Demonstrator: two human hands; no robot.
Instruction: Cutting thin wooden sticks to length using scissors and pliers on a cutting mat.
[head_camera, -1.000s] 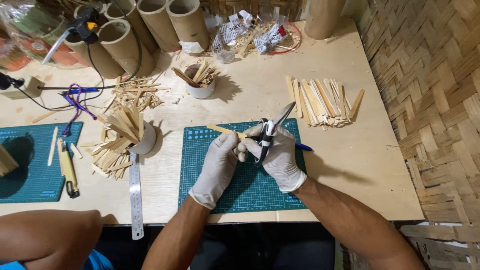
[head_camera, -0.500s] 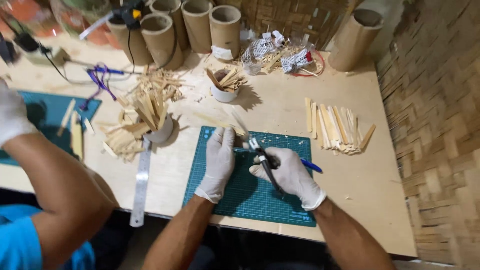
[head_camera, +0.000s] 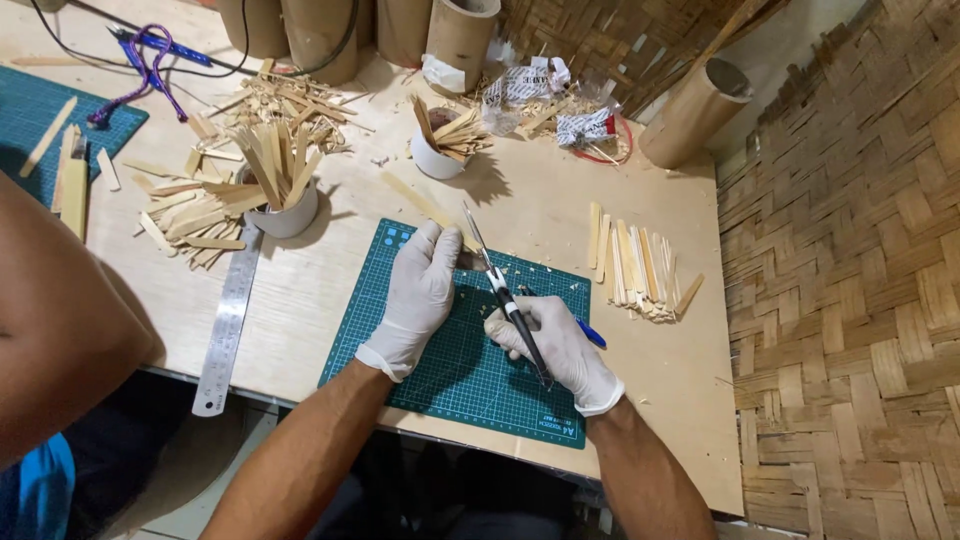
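Both of my hands wear white gloves over a green cutting mat (head_camera: 440, 370). My left hand (head_camera: 420, 290) presses a thin bamboo strip (head_camera: 425, 205) against the mat's far edge; the strip runs up and left onto the wooden table. My right hand (head_camera: 555, 345) grips a black craft knife (head_camera: 505, 300). Its blade tip rests at the strip, right beside my left fingers. A blue pen (head_camera: 590, 335) lies under my right hand on the mat.
A row of cut bamboo strips (head_camera: 635, 265) lies right of the mat. Two white cups of strips (head_camera: 285, 200) (head_camera: 440, 145), a steel ruler (head_camera: 228, 320), bamboo tubes (head_camera: 455, 35) and wrapped packets (head_camera: 550, 100) stand around. Another person's arm (head_camera: 60, 320) is at left, near a second green mat (head_camera: 50, 130).
The view has tilted and moved closer. My hands came down onto the mat's far edge, and the knife blade now points up at the strip.
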